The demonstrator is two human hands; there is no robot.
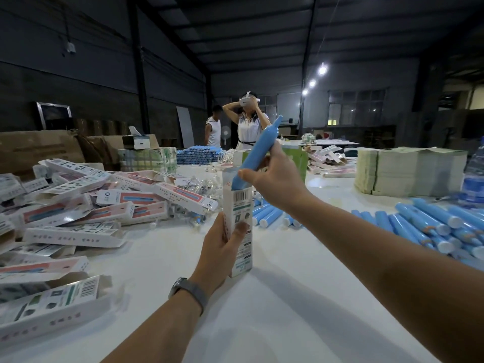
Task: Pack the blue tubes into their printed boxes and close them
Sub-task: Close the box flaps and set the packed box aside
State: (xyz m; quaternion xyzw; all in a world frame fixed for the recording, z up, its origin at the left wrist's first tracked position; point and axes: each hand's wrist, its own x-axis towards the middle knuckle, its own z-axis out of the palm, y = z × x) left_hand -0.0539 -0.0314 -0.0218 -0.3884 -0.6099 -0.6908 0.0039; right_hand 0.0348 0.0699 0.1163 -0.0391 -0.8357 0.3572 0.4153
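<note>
The left hand (222,247) grips a tall white printed cardboard box (239,218), fingers curled round its lower half and the thumb pressed on its front, holding it upright with its base on the white bench (275,297). The right hand (275,179) has its fingers closed round the middle of a smooth blue plastic tube (258,150), tilted, its lower end inside the box's open top. More loose blue tubes (432,226) lie right; a heap of printed boxes (78,205) lies left.
</note>
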